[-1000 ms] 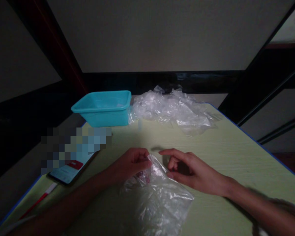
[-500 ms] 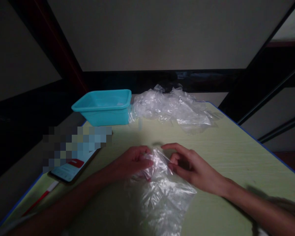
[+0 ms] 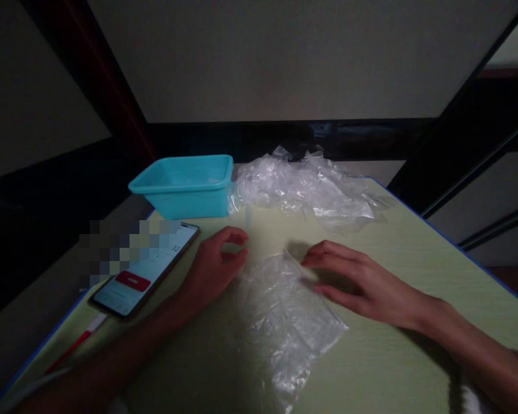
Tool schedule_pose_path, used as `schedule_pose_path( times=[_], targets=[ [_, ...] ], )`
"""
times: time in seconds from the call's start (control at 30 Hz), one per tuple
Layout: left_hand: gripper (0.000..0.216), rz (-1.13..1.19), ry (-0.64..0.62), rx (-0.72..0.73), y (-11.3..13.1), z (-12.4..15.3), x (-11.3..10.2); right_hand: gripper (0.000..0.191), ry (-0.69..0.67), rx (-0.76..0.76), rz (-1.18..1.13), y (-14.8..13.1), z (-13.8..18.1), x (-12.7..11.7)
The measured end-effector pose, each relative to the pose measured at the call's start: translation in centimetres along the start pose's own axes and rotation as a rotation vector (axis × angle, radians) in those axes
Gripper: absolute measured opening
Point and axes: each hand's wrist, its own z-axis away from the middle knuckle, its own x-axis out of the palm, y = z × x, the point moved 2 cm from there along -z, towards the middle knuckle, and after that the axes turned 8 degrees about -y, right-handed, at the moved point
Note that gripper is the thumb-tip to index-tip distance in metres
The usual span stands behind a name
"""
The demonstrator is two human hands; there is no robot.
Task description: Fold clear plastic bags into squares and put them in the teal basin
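Note:
A clear plastic bag point(image 3: 280, 310) lies flat and crinkled on the pale green table point(image 3: 414, 264) between my two hands. My left hand point(image 3: 213, 267) rests at the bag's left edge, fingers loosely curled and apart, with nothing in them. My right hand point(image 3: 362, 282) lies at the bag's upper right corner, fingers stretched out low over the table and touching the plastic's edge. The light is dim.
A turquoise plastic tub point(image 3: 185, 187) stands at the table's back left. A heap of clear plastic bags point(image 3: 306, 190) lies beside it at the back. A lit phone point(image 3: 149, 270) lies left of my left hand, a red-and-white strip point(image 3: 75, 345) near the left edge.
Both hands were pinching the bag's top and holding it up. Now the bag lies flat, and the hands have let go and moved apart.

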Motion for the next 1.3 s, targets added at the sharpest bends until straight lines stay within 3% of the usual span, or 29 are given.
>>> schedule_pose_path(
  times=[0.07,0.17,0.37,0.73,0.93,1.3],
  targets=[
    [0.016,-0.111,0.035,0.136,0.4,0.3,-0.1,0.023,-0.148,-0.079,0.007,-0.4,0.4,-0.5],
    [0.016,-0.218,-0.012,0.337,0.7,0.9,0.3,0.03,-0.243,-0.072,0.043,-1.0,0.8,-0.9],
    [0.03,-0.419,-0.285,0.535,0.5,2.4,2.0,0.048,-0.306,-0.07,0.087,-1.8,1.0,-0.4],
    [0.05,-0.61,-0.634,0.521,0.0,2.8,3.0,0.047,-0.335,-0.148,0.187,-3.0,1.3,0.8],
    [0.05,-0.635,-0.665,0.508,0.0,2.9,3.2,0.036,-0.335,-0.194,0.257,-2.7,1.6,1.5],
    [0.048,-0.633,-0.665,0.501,0.0,2.9,3.3,0.028,-0.165,-0.248,0.326,-0.5,1.3,0.3]
  ],
)
